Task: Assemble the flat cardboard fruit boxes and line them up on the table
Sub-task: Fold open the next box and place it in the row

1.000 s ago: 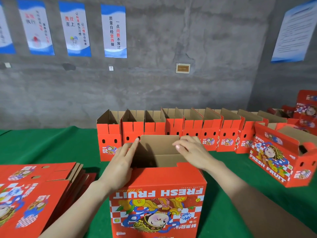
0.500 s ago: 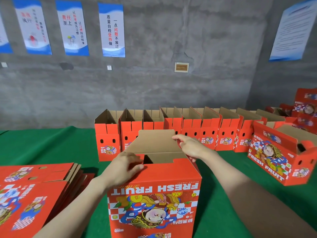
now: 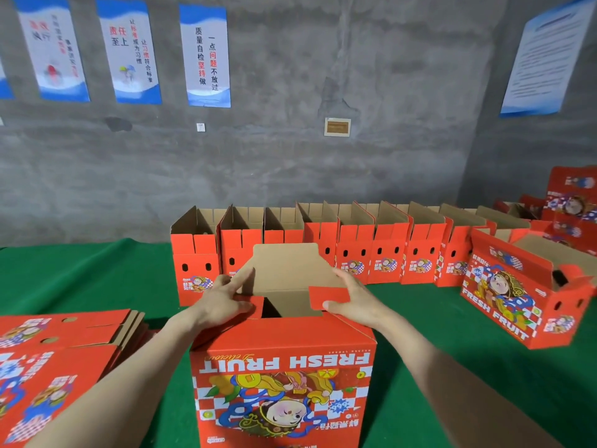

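A rough grey concrete wall (image 3: 290,92) hung with blue-and-white posters (image 3: 206,56) stood behind a green-covered bench (image 3: 80,279). Along the far side of the bench ran a row of assembled red boxes (image 3: 355,250), tops open, set side by side and touching; one more finished box (image 3: 523,295) lay at an angle to the right of them. A stack of flat boxes (image 3: 58,357) rested at the near left. The box in progress (image 3: 284,376) stood upright at the near centre of the bench, its "FRESH FRUIT" print upside down to the camera, its brown rear flap (image 3: 287,270) raised. The left hand (image 3: 223,302) lay on the small red flap at the box's left top corner, fingers spread loosely, thumb pressing the flap down — touching rather than clamped. The right hand (image 3: 355,299) pinched the red side flap (image 3: 328,297) at the right top corner between thumb and fingers, folding it inward over the opening.
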Demonstrator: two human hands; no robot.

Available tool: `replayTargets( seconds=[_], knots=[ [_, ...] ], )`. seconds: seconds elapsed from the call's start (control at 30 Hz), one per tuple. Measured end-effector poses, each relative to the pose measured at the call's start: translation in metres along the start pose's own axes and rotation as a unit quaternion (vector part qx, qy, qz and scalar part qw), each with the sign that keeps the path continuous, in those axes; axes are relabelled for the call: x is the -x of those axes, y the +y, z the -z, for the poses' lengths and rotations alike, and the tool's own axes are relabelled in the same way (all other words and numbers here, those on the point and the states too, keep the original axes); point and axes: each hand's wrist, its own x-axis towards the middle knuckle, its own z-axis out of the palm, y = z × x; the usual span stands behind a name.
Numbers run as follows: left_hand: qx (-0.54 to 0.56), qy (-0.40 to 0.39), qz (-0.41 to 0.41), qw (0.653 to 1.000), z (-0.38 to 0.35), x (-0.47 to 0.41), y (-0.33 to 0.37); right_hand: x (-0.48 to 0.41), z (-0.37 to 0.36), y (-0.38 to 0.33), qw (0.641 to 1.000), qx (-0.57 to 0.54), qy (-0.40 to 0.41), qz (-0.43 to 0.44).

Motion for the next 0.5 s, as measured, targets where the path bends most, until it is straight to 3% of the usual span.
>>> replayTargets(
  seconds=[0.1,0.27,0.5],
  knots=[
    [0.045,-0.009,-0.018,0.999,0.004,0.004,0.001,0.004,0.002,0.002,0.983,-0.167,-0.013,-0.072],
    [0.002,0.005,-0.02,1.0,0.02,0.006,0.008,-0.001,0.004,-0.008,0.96,-0.258,-0.007,-0.109],
    [0.036,0.017,-0.025,0.999,0.006,0.009,-0.008,0.003,-0.007,-0.012,0.982,-0.161,-0.017,-0.096]
  ],
)
